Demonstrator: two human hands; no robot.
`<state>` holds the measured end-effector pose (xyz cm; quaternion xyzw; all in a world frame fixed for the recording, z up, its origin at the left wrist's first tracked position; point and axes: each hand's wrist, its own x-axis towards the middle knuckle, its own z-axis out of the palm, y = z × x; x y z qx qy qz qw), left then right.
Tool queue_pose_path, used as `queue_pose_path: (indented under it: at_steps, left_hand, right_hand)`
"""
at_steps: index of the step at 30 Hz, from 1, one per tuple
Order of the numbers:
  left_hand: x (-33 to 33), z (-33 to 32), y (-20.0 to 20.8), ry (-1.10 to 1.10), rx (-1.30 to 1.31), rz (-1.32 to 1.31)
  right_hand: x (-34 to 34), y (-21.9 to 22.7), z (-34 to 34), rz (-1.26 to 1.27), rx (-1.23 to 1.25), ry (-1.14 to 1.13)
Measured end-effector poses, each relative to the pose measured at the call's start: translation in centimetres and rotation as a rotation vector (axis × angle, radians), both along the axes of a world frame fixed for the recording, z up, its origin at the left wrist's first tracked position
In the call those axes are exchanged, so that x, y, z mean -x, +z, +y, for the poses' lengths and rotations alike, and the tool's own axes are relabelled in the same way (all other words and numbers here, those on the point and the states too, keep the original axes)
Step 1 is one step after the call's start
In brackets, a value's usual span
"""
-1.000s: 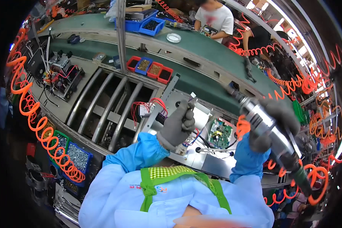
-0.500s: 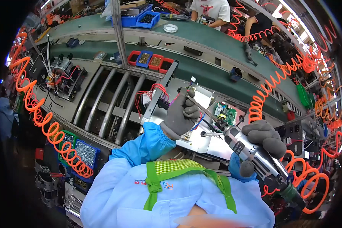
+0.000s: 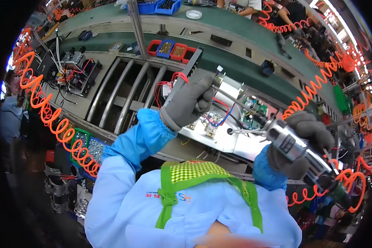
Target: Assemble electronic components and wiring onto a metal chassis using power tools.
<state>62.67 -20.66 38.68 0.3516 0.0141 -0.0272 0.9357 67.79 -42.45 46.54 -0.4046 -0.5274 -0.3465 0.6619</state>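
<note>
One power driver (image 3: 288, 144) in the right hand (image 3: 309, 129) points toward left hand (image 3: 188, 102).

Ceiling lights (image 3: 342, 34): glaring white at upper right, burning out detail around them.
Metal panel (image 3: 247, 145): reflecting strongly, its brightest patches washing out.
Rollers (image 3: 129, 96): glinting along their lengths above deep shadow.
Floor (image 3: 27, 182): sinking into dimness at left, detail fading.
Power tool (image 3: 291, 142): catching highlights on its metal body, markings blurring.
Shirt (image 3: 126, 206): showing evenly lit, a pale smear (image 3: 244, 241) blurring its lower edge.
Fisheye rim: bending straight edges, darkening to black.
</note>
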Motion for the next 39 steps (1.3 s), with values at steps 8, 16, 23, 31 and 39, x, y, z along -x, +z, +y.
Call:
queue_pose_path:
  at_steps: [8, 16, 23, 31, 39]
  left_hand:
    - [-7.6, 4.6, 1.0, 0.536, -1.423, -0.601]
    - [-16.5, 2.5, -2.1, -0.079, -2.368, -0.825]
    - [-20.2, 2.4, -4.8, -0.202, -2.251, -1.1]
    - [-20.0, 2.2, -4.9, -0.135, -2.214, -1.101]
    - [-20.2, 1.7, -5.5, -0.107, -2.219, -0.994]
  right_hand:
    - [-4.9, 1.5, -4.6, 0.146, 0.183, 0.142]
    - [-6.1, -1.1, -2.2, 0.301, 0.371, -0.224]
    - [-8.9, -4.9, -0.9, 0.521, 0.356, -0.105]
    - [-11.2, -7.3, -0.2, 0.562, 0.333, -0.177]
    - [-13.1, -9.2, 0.4, 0.603, 0.337, -0.251]
